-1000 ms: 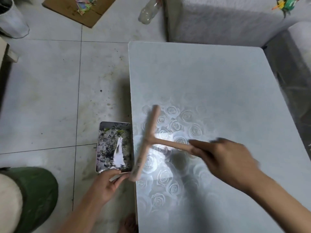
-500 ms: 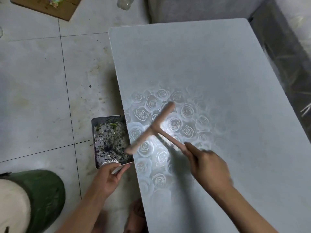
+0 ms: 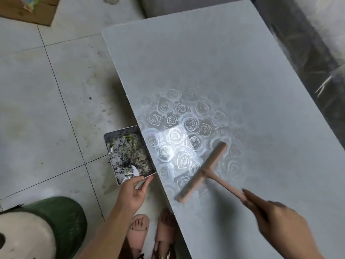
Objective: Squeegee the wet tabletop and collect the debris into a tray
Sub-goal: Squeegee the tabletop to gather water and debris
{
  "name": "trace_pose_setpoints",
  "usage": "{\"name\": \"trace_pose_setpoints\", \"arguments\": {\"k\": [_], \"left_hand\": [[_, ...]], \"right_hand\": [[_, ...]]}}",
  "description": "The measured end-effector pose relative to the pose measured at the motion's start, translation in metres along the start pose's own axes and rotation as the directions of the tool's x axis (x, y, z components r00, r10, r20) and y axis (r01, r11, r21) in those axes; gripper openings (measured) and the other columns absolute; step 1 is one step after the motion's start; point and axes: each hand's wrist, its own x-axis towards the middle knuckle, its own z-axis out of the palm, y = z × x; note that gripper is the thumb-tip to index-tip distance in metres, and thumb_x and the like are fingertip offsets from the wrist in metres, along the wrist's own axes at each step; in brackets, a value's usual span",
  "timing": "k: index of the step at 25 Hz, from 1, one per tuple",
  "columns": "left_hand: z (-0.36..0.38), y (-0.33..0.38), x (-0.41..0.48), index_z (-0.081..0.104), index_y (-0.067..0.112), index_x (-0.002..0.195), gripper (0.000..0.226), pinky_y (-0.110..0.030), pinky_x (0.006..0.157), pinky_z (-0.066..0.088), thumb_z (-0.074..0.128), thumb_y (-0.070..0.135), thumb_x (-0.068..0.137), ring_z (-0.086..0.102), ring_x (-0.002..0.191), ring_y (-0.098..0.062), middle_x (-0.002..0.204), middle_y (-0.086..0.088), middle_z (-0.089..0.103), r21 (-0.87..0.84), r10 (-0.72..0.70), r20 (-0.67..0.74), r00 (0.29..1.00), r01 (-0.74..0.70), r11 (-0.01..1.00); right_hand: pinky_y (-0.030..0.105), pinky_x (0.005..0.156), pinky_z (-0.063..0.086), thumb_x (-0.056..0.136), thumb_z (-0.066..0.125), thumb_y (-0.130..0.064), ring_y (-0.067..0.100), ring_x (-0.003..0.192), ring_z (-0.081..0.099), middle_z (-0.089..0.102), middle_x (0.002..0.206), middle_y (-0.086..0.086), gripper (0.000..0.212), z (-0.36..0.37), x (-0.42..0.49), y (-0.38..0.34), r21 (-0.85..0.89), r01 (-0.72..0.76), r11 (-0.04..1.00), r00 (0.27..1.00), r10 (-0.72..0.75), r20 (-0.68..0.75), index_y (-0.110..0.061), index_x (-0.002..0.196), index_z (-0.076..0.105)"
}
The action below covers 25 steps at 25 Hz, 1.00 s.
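2 hands: both are working in the lower half of the frame, the left hand (image 3: 133,191) at lower centre and the right hand (image 3: 278,219) at lower right.
Left hand: it is pinching the near rim of the tray (image 3: 119,131), with the thumb lying along the top of the rim and the other fingers curling beneath it.
Right hand: it is gripping the squeegee (image 3: 202,172) by the end of its handle, fingers wrapping close together round it. Motion blur is hiding finer detail.
Squeegee: the pale pink T-shaped tool is lying diagonally over the tabletop (image 3: 205,62) at lower centre right, its blade running from upper right to lower left. Whether the blade edge is touching the surface cannot be told.
Tabletop: the grey surface is filling the centre and right of the frame, and glare is showing a rose pattern just left of the blade.
Tray: it is sitting against the tabletop's left edge at centre left, lower than the surface and above the floor (image 3: 37,109).
Debris (image 3: 128,156): dark and pale wet scraps with a few green bits are covering the tray's bottom.
Floor: stained pale tiles are filling the left side.
Other things: a green cylinder (image 3: 61,214) is standing at lower left, 2 pink slippers (image 3: 139,232) are showing at bottom centre, and cardboard (image 3: 37,15) is lying at upper left.
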Motion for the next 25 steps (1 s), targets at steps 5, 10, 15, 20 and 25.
{"name": "trace_pose_setpoints", "arguments": {"k": [5, 10, 15, 20, 25], "left_hand": [[-0.002, -0.001, 0.002, 0.058, -0.007, 0.078, 0.016, -0.039, 0.081, 0.056, 0.046, -0.012, 0.088, 0.052, 0.115, -0.048, 0.100, -0.025, 0.060, 0.050, 0.002, 0.006, 1.000, -0.003, 0.999], [-0.006, -0.005, -0.002, 0.054, -0.007, 0.104, 0.017, -0.040, 0.080, 0.057, 0.047, -0.011, 0.089, 0.052, 0.117, -0.048, 0.103, -0.025, 0.059, 0.051, -0.018, 0.001, 1.000, 0.018, 0.999], [0.002, -0.002, -0.007, 0.054, -0.004, 0.098, 0.015, -0.041, 0.065, 0.060, 0.047, -0.013, 0.088, 0.052, 0.114, -0.052, 0.108, -0.022, 0.057, 0.022, -0.027, 0.005, 1.000, 0.027, 0.999], [0.004, 0.004, 0.001, 0.052, -0.008, 0.106, 0.020, -0.043, 0.062, 0.060, 0.047, -0.013, 0.088, 0.054, 0.110, -0.054, 0.115, -0.026, 0.056, 0.020, -0.026, 0.009, 1.000, 0.025, 0.999], [0.014, 0.013, 0.003, 0.054, -0.007, 0.094, 0.012, -0.042, 0.060, 0.060, 0.048, -0.013, 0.087, 0.052, 0.112, -0.056, 0.117, -0.028, 0.055, -0.016, -0.020, 0.001, 1.000, 0.020, 1.000]], "right_hand": [[0.033, 0.056, 0.036, 0.099, 0.031, -0.047, 0.030, 0.080, 0.059, 0.063, 0.080, 0.005, 0.035, 0.022, 0.085, -0.109, 0.060, 0.169, 0.984, 0.984, -0.166, -0.059, -0.042, 0.130, 0.045], [0.032, 0.051, 0.035, 0.094, 0.033, -0.057, 0.029, 0.075, 0.064, 0.068, 0.076, 0.000, 0.037, 0.004, 0.057, -0.060, 0.067, 0.164, 0.984, 0.972, -0.150, -0.180, -0.048, 0.126, 0.049], [0.031, 0.057, 0.042, 0.081, 0.019, -0.070, 0.023, 0.087, 0.066, 0.071, 0.092, -0.007, 0.055, -0.019, 0.050, 0.025, -0.006, -0.027, 1.000, 1.000, 0.027, -0.009, -0.055, 0.124, 0.050], [0.032, 0.062, 0.047, 0.096, 0.038, -0.051, 0.025, 0.085, 0.062, 0.069, 0.092, -0.005, 0.027, -0.020, 0.153, -0.067, 0.024, 0.337, 0.941, 0.940, -0.338, 0.040, -0.045, 0.117, 0.054], [0.030, 0.053, 0.029, 0.099, 0.038, -0.042, 0.024, 0.077, 0.052, 0.057, 0.077, 0.000, 0.023, -0.043, 0.183, -0.139, -0.206, 0.554, 0.807, 0.823, -0.568, -0.012, -0.038, 0.115, 0.053]]}}
